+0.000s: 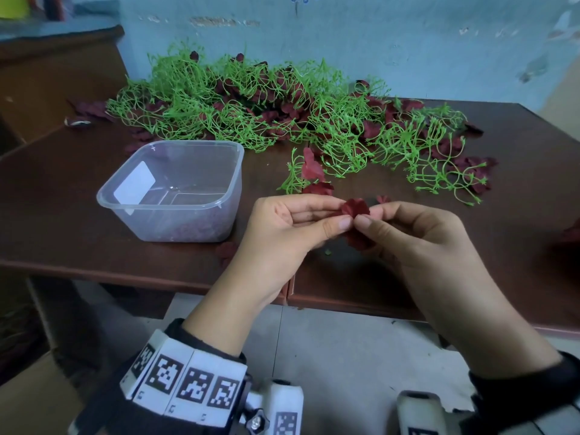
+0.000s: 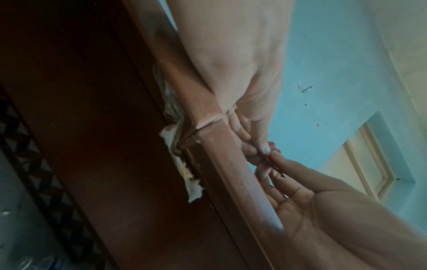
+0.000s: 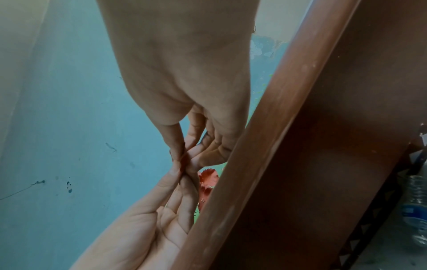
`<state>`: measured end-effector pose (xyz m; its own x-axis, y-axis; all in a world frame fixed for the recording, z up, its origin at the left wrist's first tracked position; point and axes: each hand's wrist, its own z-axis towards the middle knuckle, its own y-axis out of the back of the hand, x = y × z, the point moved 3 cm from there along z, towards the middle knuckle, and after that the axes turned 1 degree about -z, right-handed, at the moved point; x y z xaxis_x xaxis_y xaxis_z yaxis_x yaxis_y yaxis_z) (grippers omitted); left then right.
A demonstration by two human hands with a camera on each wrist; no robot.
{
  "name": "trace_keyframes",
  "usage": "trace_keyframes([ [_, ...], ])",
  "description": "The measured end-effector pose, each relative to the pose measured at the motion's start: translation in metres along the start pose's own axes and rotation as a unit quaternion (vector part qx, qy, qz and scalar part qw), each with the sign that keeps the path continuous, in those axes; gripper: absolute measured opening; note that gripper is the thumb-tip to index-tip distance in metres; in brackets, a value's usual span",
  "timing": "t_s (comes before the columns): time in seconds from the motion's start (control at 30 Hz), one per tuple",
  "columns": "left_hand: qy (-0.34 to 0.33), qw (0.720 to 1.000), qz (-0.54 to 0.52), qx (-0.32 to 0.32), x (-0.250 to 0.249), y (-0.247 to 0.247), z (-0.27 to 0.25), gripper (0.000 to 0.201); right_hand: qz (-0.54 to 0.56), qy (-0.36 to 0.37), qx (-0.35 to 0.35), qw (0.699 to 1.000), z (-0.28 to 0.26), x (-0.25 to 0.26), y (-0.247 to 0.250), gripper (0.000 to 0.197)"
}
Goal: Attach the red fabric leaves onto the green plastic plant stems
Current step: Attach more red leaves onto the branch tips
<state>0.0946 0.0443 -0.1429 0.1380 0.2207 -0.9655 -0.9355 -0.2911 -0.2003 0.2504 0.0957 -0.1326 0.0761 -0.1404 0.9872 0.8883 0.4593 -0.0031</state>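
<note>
Now left hand, right hand pinching red leaf together.

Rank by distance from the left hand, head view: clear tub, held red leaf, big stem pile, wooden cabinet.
1. Red leaf: pinched between the left hand and right hand.
2. Tub: on the table, just left of that hand.
3. Stem pile: across the table's far side.
4. Cabinet: far left, beyond the table.

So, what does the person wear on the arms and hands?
Both hands, left hand and right hand, are bare. Each wrist has a dark sleeve; the left sleeve carries a white band of square black-and-white code markers. White camera mounts sit below the wrists.
</note>
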Motion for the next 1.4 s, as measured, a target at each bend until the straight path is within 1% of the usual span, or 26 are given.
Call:
trace_keyframes([
  [0.1, -0.01, 1.0, 0.012, 0.012, 0.001, -0.001, 0.001, 0.022, -0.037, 0.023, -0.013, 0.999, -0.001, 0.004, -0.001, 0.013],
  [0.23, -0.034, 0.999, 0.039, 0.01, 0.0, -0.003, 0.0, 0.024, -0.084, 0.044, -0.031, 0.995, -0.005, 0.008, -0.003, 0.018],
  [0.37, -0.066, 0.996, 0.058, -0.028, -0.004, -0.003, -0.003, 0.027, -0.111, 0.053, -0.041, 0.992, -0.005, 0.011, -0.005, 0.009],
  [0.53, -0.113, 0.986, 0.107, -0.052, -0.006, -0.005, -0.006, 0.036, -0.137, 0.053, -0.058, 0.987, -0.004, 0.011, -0.006, 0.007],
  [0.63, -0.097, 0.991, 0.092, -0.032, -0.004, -0.004, -0.005, 0.032, -0.139, 0.053, -0.062, 0.987, -0.003, 0.01, -0.005, 0.008],
  [0.7, -0.074, 0.995, 0.066, -0.009, -0.001, -0.005, -0.004, 0.033, -0.127, 0.05, -0.056, 0.989, -0.004, 0.01, -0.005, 0.008],
  [0.8, -0.063, 0.997, 0.044, 0.006, -0.001, -0.004, -0.003, 0.036, -0.105, 0.041, -0.049, 0.992, -0.003, 0.01, -0.007, 0.008],
  [0.93, -0.054, 0.998, 0.036, -0.003, 0.0, -0.005, -0.003, 0.037, -0.117, 0.04, -0.048, 0.991, -0.002, 0.01, -0.008, 0.008],
  [1.07, -0.054, 0.998, 0.032, -0.012, 0.001, -0.005, -0.002, 0.028, -0.162, 0.057, -0.056, 0.984, -0.004, 0.012, -0.01, 0.012],
  [1.13, -0.049, 0.998, 0.033, -0.005, 0.0, -0.004, -0.004, 0.026, -0.181, 0.073, -0.08, 0.977, -0.004, 0.011, -0.01, 0.013],
  [1.27, -0.039, 0.998, 0.048, 0.014, -0.003, -0.006, -0.006, 0.021, -0.235, 0.101, -0.162, 0.953, -0.004, 0.008, -0.005, 0.016],
  [1.4, -0.036, 0.998, 0.046, 0.013, -0.004, -0.007, -0.005, 0.023, -0.259, 0.126, -0.179, 0.941, -0.006, 0.011, -0.006, 0.013],
])
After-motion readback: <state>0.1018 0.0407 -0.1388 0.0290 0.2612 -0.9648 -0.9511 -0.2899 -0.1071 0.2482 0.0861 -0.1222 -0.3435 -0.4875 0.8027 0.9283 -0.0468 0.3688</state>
